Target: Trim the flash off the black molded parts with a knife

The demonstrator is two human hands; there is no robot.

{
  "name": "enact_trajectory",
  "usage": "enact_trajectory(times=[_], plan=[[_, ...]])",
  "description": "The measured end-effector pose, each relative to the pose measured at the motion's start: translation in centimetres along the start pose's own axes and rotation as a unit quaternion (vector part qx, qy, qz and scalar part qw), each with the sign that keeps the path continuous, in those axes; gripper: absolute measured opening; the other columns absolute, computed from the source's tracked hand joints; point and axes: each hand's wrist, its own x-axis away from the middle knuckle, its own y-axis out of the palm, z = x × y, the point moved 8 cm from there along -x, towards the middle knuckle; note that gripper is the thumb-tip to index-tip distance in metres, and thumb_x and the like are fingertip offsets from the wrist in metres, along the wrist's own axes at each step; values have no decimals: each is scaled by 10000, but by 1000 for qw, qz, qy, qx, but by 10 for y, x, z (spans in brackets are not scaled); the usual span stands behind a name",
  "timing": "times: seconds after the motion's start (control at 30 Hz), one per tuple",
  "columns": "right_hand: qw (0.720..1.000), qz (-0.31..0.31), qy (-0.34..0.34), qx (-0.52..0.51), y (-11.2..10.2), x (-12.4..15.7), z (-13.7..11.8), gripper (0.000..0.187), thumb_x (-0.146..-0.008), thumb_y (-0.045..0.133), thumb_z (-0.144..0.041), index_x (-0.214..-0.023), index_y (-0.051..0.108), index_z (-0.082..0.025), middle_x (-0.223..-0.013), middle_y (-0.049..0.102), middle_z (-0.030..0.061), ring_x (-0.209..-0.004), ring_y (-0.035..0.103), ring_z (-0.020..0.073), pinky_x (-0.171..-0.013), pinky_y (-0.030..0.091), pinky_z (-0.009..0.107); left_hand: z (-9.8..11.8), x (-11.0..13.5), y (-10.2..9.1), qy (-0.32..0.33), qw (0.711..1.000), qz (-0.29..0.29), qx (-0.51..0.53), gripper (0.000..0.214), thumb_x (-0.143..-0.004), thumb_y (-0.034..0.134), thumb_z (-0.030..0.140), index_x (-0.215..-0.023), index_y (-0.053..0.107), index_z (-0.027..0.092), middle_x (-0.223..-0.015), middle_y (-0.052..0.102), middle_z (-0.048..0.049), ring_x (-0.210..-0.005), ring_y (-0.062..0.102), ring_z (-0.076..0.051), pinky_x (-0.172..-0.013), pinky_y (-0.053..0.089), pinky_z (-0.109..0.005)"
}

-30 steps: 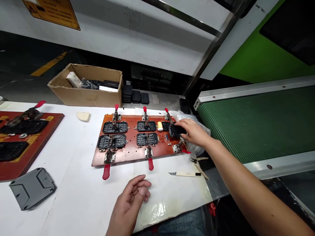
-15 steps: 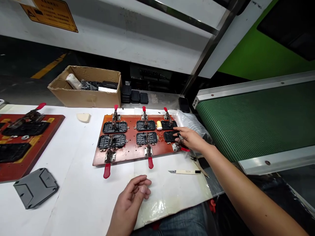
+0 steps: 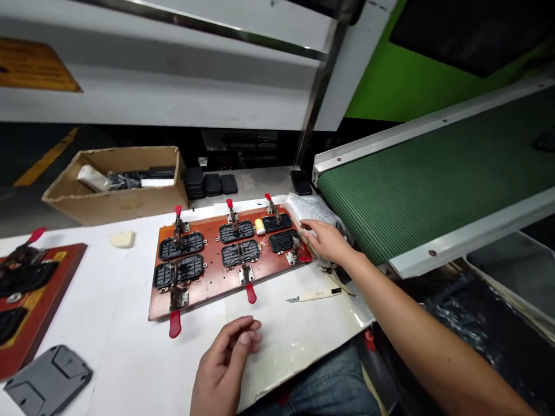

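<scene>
My right hand (image 3: 325, 238) hovers at the right end of a reddish-brown clamping fixture (image 3: 212, 242), fingers stretched out and holding nothing visible. Close to it are a red-handled toggle clamp (image 3: 296, 252) and a black plastic plate (image 3: 284, 241) with moulded ribs. Several similar black plates sit in two rows on the fixture, each beneath a clamp. A small yellow-and-white cylinder (image 3: 259, 226) stands between two plates in the back row. In front of the fixture, my left hand (image 3: 228, 358) rests loosely curled above the white table covering, with no object in it.
A craft knife (image 3: 314, 295) lies near the table's front right, beside tweezers (image 3: 340, 282). Plastic bags (image 3: 316, 211) adjoin the green conveyor (image 3: 425, 179). Leftward are a second fixture (image 3: 47, 294), a grey cover (image 3: 50, 378) and a cardboard box (image 3: 125, 205).
The camera view has turned to the right. My right hand has come off the fixture's right-hand plates and moved slightly right of them. My left hand looks nearly unchanged.
</scene>
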Motion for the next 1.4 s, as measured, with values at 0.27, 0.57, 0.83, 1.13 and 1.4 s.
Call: enact_trajectory(times=[0.27, 0.57, 0.83, 1.13, 1.4], plan=[[969, 140, 56, -197, -28, 108, -40, 284, -1076, 501, -265, -1321, 642, -253, -1148, 783, 25, -1075, 731, 187, -960, 569, 318, 104, -106, 92, 322, 825, -86, -456, 490, -1012, 426, 197, -1455, 620, 111, -1661, 476, -143, -1602, 353, -321, -1323, 343, -530], [899, 70, 150, -407, 11, 215, -18, 243, -1078, 515, -356, -1167, 719, -260, -939, 738, 10, -757, 668, 147, -734, 566, 273, 94, -141, 127, 313, 760, -130, -555, 561, -866, 480, 47, -1397, 659, 58, -1579, 561, -198, -1549, 439, -365, -1312, 354, -569], [935, 109, 71, -329, -18, 147, -41, 258, -1062, 498, -322, -1237, 671, -245, -1018, 753, 27, -917, 704, 181, -844, 539, 303, 105, -146, 127, 299, 822, -116, -470, 556, -837, 548, 73, -1374, 683, 126, -1516, 635, -153, -1479, 541, -326, -1274, 425, -524], [976, 75, 104, -174, 28, 97, -38, 211, -1006, 579, -432, -983, 650, -234, -821, 701, 11, -712, 632, 216, -655, 392, 320, 79, -41, 26, 253, 939, 90, -213, 355, -1073, 428, 320, -1362, 612, 225, -1296, 745, -102, -1050, 763, -212, -954, 650, -393], [981, 131, -18, -140, 10, 54, -78, 289, -1072, 495, -430, -1047, 688, -216, -789, 657, 22, -723, 594, 191, -715, 444, 312, -41, 17, -51, 87, 975, 195, -68, 273, -985, 615, 434, -1028, 755, 203, -908, 783, -55, -739, 716, -176, -713, 615, -284]])
